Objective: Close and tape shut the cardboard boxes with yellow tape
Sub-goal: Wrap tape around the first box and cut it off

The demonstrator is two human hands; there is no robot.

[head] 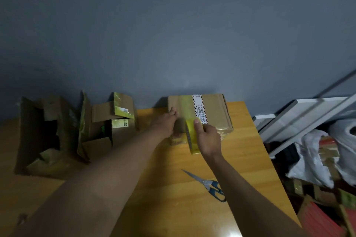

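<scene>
A closed cardboard box [215,113] with a white printed strip sits at the far middle of the wooden table [163,188]. A band of yellow tape runs over its top toward me. My right hand [207,138] grips the yellow tape roll [192,138] at the box's near edge, thumb on the roll's top. My left hand [165,123] rests on the box's left part, fingers bent over its top. Two open cardboard boxes stand further left: a middle one [107,127] with raised flaps and a larger torn one [42,136].
Blue-handled scissors [209,184] lie on the table near my right forearm. Past the table's right edge are white boards [300,121], plastic bags [316,159] and red clutter on the floor. A grey wall stands behind the table.
</scene>
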